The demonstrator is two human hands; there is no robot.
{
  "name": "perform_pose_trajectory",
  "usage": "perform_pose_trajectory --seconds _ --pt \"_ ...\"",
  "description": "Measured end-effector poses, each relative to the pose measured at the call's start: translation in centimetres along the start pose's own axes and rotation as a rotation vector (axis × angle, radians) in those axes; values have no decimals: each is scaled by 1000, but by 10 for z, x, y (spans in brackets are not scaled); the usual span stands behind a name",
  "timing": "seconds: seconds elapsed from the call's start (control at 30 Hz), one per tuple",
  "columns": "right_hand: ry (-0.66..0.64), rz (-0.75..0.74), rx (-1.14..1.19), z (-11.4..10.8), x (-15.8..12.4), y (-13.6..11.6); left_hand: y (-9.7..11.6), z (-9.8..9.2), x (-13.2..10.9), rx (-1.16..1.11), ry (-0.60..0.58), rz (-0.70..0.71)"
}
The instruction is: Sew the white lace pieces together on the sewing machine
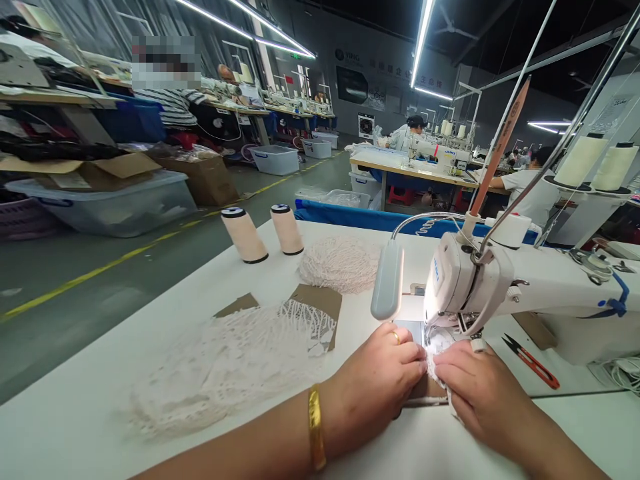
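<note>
The left hand (373, 377) and the right hand (480, 387) are close together at the white sewing machine (455, 280). Between them is a small bit of white lace (433, 363), under the front end of the machine and lit up bright. The right hand pinches the lace from its right side, with the thumb and fingers close together. The left hand has its fingers bent and bunched up against the left side of the lace, but I cannot tell if it pinches it too. There is a gold ring (397, 338) on the left hand and a gold bangle (316, 427) on that wrist. A gray lamp (387, 280) hangs just left of the machine. On the left of the white table (55, 427) lies a big, loose spread of lace (215, 380), partly on top of brown card (323, 300). Behind it, farther off, sits a round heap of lace (340, 263). Two peach thread cones (245, 235) stand to the left of that heap. Orange snips (533, 361) lie to the right of the right hand. Far away, a person (407, 137) sits at another table.
</note>
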State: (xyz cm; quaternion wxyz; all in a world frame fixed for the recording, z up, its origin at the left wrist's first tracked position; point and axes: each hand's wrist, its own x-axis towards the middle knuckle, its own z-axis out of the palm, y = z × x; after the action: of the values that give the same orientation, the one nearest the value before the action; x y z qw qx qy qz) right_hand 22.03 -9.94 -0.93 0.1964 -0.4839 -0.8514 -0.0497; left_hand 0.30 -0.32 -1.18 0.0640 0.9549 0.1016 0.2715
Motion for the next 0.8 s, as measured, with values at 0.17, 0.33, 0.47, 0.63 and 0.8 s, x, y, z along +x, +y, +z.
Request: perform_pose_trajectory --seconds 0.17,0.33,0.47,0.63,0.8 --pt "19 -2 -43 4 -1 2 -1 -1 -1 9 -1 -1" --pt "38 2 -51 7 -1 5 -2 0 1 11 -8 -17" --pt "51 40 -48 10 0 7 -7 2 5 40 2 -32" --pt "58 106 -30 16 2 11 -16 3 9 66 10 -51" --pt "84 156 -74 21 4 13 -30 1 19 -84 -74 -266"
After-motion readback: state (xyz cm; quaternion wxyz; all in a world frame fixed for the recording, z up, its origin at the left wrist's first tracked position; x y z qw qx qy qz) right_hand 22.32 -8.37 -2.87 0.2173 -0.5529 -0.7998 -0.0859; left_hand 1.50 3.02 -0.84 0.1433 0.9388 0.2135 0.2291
